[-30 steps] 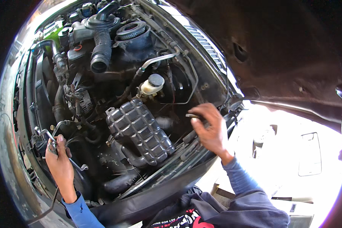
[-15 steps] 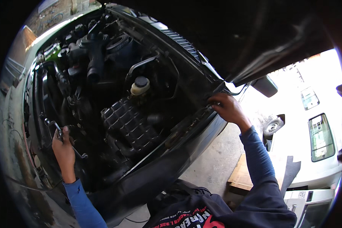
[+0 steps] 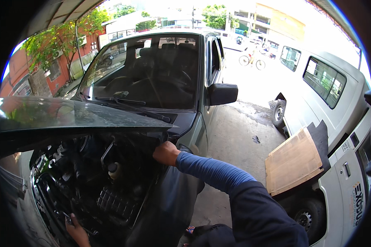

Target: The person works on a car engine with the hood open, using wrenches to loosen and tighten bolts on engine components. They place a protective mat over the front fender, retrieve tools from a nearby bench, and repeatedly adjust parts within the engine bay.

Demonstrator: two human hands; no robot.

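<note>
A grey-green car fills the yard, its glossy hood partly raised over a dark engine bay crowded with hoses, a ribbed black plastic cover and a small pale reservoir with a black cap. A white van stands just beside it, with a flat, rough-edged sheet of cardboard leaning on its flank. The right hand – sleeve blue and snug – is curled closed at the hood's rear corner, by the fender edge. The left hand, low in the bay, grips a thin metal tool; how tightly I cannot tell.
</note>
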